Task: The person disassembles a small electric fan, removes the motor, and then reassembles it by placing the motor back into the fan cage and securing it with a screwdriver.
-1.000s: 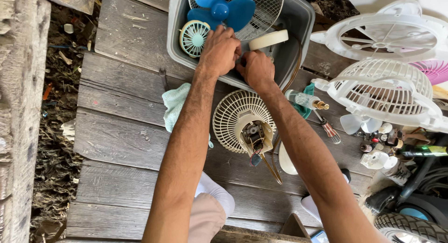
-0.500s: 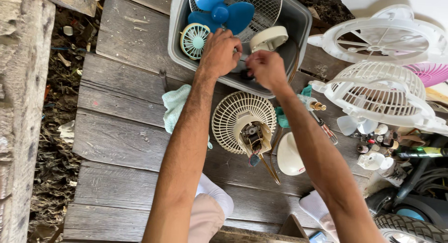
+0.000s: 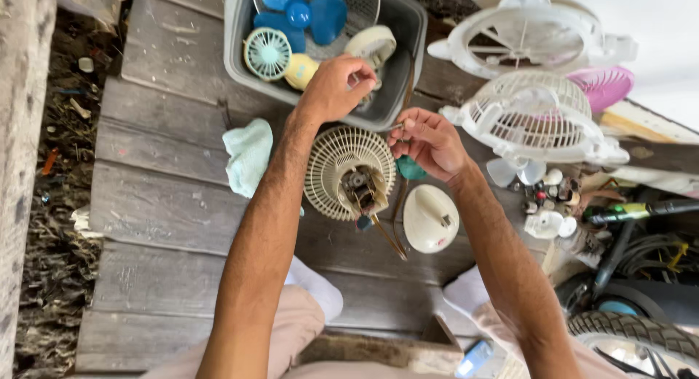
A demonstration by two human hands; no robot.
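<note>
I saw my left hand (image 3: 336,88) curled loosely over the near rim of the grey tub (image 3: 240,29), fingers bent, though I could not tell whether it gripped anything; my right hand (image 3: 428,140) pinched a small metal screw (image 3: 395,126) between thumb and fingertips, its long axis lying roughly level and pointing left toward the other hand; the screw sat just above the cream fan grille (image 3: 349,171), which lay flat on the wooden planks (image 3: 160,197) with its motor (image 3: 360,190) facing up; a white rear cover (image 3: 429,217) lay just beside it.
</note>
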